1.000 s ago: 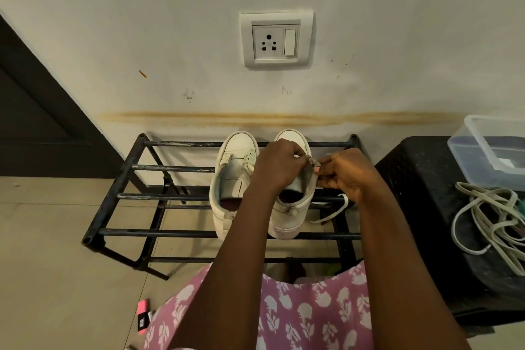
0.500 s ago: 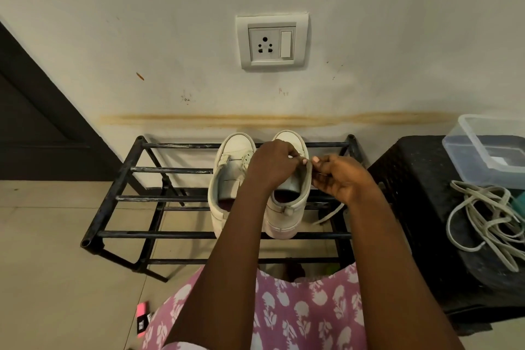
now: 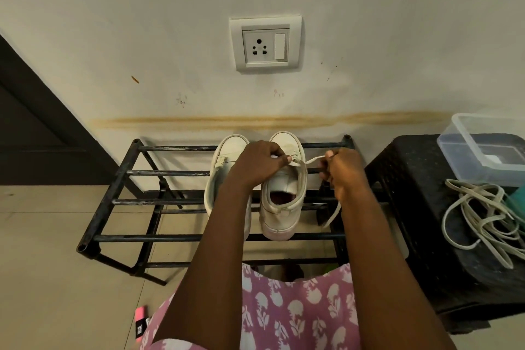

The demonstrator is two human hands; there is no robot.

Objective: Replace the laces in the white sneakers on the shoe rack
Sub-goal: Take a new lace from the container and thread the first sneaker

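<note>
Left of the shoe rack (image 3: 170, 237), a dark, flat door panel (image 3: 28, 136) meets matt beige floor tiles (image 3: 42, 264). A small pink and black oblong object (image 3: 140, 321) lies on the floor in front of the rack's left end.

The shoe rack is black tubular metal with parallel round bars, and its paint is scuffed pale in places. On the wall above it are a blurred brown horizontal stain (image 3: 255, 122) and a white rectangular socket plate (image 3: 265, 44) of smooth plastic.

Two white sneakers stand side by side on the rack's top bars, toes to the wall. The left sneaker (image 3: 231, 148) has a rounded, smooth toe cap. The left hand (image 3: 257, 165) lies across both shoes, fingers curled, gripping the eyelet edge of the right sneaker (image 3: 277, 219). That shoe's opening shows a dark red lining.

A flat, off-white woven lace (image 3: 312, 160) runs taut from that eyelet edge toward the rack's right end. There the right hand (image 3: 342, 172) is clenched on it, and the lace tail hangs limp below the hand, over the rack's bars.

In front of the rack, a pink garment (image 3: 298, 307) with a white floral print fills the lower view.

Right of the rack stands a black plastic stool (image 3: 412, 179) with a perforated lattice side. It carries a clear rectangular plastic container (image 3: 468, 156) and a tangled heap of flat cream loose laces (image 3: 483, 224).
</note>
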